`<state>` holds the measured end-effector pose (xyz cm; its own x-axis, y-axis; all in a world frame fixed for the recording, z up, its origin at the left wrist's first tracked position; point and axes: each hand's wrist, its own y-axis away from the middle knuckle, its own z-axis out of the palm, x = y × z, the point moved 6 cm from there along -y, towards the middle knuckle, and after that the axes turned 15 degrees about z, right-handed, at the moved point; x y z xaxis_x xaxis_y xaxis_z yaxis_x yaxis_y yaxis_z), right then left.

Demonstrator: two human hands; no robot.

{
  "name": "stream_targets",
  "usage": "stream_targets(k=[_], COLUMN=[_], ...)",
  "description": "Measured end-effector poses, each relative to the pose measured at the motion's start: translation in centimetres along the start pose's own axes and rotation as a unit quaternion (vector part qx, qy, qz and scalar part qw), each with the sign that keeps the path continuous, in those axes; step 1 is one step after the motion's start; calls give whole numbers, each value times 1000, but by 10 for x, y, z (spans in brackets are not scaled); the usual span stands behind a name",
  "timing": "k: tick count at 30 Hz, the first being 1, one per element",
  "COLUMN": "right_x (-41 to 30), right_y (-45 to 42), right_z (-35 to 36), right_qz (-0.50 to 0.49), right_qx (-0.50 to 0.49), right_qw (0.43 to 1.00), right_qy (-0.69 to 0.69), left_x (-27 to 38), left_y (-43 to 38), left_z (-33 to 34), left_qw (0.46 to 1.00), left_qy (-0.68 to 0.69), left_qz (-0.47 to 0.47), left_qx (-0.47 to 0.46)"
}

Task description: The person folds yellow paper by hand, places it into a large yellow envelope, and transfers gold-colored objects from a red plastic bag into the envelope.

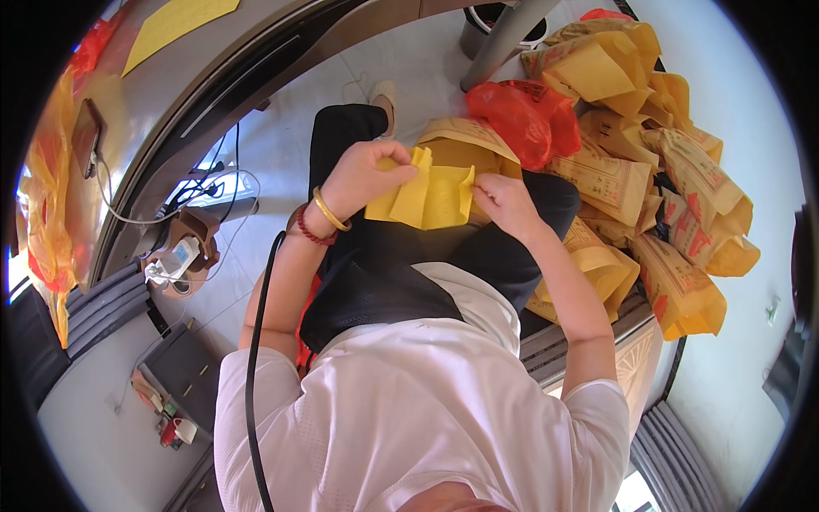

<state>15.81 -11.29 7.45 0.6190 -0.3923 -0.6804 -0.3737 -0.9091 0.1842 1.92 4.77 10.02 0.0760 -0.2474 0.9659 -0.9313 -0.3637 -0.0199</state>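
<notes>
A folded sheet of yellow paper (441, 195) is held over my lap between both hands. My left hand (368, 176), with a gold bangle and a red bead bracelet at the wrist, pinches its upper left part between thumb and fingers. At the sheet's right edge, the fingertips of my right hand (508, 205) are closed on the paper. The paper has upright creases and raised folds. Just beyond it an open brown paper bag (477, 137) lies on my lap, its mouth towards me and partly hidden by the sheet.
Many printed brown paper bags (601, 179) are piled at the right, beside a red plastic bag (524, 118). A table (150, 96) at upper left bears yellow paper (179, 25) and a phone (87, 137) on a white cable. A bin (477, 35) stands behind a metal leg.
</notes>
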Motion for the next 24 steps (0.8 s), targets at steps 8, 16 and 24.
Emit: stream_targets(k=[8,16,24], right_x=[155,8,-48], right_y=[-4,-4,-2], right_z=[47,18,-1], right_qz=[235,155,67], right_qx=[-25,-84,-81], right_qw=[905,954,971], right_qy=[354,-244,-213], left_x=[9,-4,15], left_y=[1,6,-5], left_z=[-18,7,24], left_qw=[993,992,998], left_qy=[102,117,58], left_qz=[-29,-54,-12], left_qx=[50,11,-33])
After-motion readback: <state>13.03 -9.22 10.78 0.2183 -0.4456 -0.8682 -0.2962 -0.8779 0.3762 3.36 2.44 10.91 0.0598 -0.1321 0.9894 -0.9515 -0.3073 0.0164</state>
